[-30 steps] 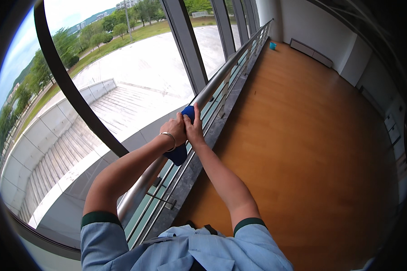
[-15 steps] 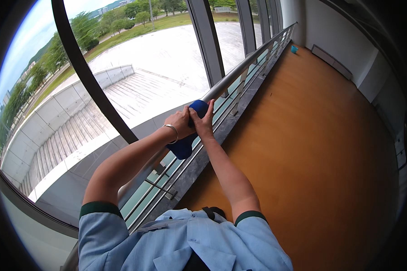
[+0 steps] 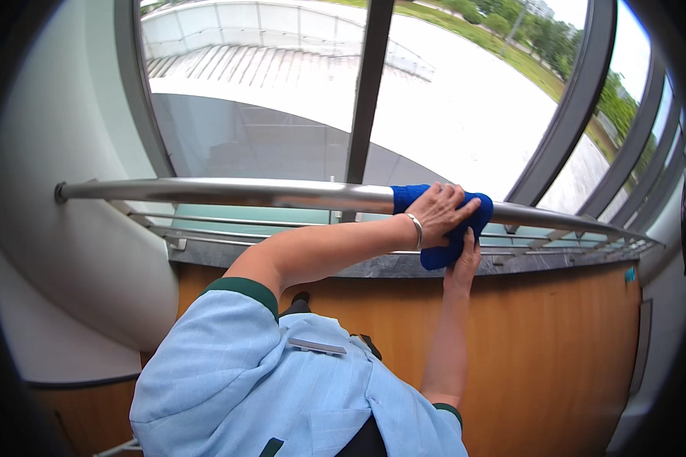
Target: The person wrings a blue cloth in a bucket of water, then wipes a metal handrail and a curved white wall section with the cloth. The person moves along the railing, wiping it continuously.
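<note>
A blue cloth (image 3: 408,196) is wrapped around a round steel handrail (image 3: 229,192) that runs across the view in front of tall windows. My left hand (image 3: 440,214), with a thin bracelet at the wrist, lies on top of the cloth and presses it onto the rail. My right hand (image 3: 463,263) reaches up from below and grips the cloth's hanging lower part under the rail. Both hands meet at the same spot on the rail.
Thinner rails and a dark stone ledge (image 3: 297,263) run below the handrail. A white curved wall (image 3: 61,251) stands at the left rail end. Dark window mullions (image 3: 367,84) rise behind. Wooden floor (image 3: 556,343) lies under me, with a small teal object (image 3: 629,275) far right.
The view has swung so the rail now runs across instead of away from me. Both hands stay on the blue cloth; the right hand has shifted beneath the rail.
</note>
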Demonstrator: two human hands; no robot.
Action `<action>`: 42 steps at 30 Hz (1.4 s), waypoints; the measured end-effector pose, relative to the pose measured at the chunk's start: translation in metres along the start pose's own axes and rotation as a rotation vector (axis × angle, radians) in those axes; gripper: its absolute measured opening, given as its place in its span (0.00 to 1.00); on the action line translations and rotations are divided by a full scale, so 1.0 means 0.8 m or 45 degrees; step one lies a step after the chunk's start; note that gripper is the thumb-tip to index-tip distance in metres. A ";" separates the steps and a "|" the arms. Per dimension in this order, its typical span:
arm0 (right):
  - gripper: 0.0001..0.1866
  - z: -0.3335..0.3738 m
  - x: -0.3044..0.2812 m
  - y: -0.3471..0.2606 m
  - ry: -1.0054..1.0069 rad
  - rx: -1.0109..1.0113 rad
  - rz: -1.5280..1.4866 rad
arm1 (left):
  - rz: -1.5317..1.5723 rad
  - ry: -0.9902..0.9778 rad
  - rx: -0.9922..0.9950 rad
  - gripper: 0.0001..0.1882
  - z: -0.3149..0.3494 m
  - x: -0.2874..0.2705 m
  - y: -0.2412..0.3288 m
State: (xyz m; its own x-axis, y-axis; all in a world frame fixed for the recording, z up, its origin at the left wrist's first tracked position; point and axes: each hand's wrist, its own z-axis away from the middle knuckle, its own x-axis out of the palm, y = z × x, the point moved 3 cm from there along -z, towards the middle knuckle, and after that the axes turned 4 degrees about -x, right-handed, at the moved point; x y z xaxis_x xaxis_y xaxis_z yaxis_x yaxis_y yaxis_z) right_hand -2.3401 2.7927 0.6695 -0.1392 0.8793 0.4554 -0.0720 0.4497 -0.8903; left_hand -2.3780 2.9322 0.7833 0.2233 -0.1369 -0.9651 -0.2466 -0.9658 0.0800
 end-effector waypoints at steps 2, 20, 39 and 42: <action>0.33 0.036 0.008 -0.003 -0.071 0.274 0.040 | 0.164 0.238 0.121 0.50 0.050 0.000 0.002; 0.31 0.262 0.339 0.217 -0.830 1.201 0.263 | 3.341 0.164 -1.417 0.47 0.525 0.083 -0.157; 0.29 0.231 0.553 0.387 -0.922 0.917 0.226 | 1.961 0.769 -1.507 0.28 0.636 0.067 -0.511; 0.27 0.191 0.580 0.439 -1.217 0.543 0.147 | 1.709 0.724 -1.444 0.28 0.647 0.075 -0.589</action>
State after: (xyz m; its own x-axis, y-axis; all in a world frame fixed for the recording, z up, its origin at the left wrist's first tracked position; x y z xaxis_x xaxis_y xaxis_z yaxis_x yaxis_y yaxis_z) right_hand -2.5808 3.3347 0.5685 -0.8749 0.3405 0.3443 -0.3245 0.1155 -0.9388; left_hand -2.7364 3.4929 0.5583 0.7480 -0.6616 0.0522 0.1163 0.2081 0.9712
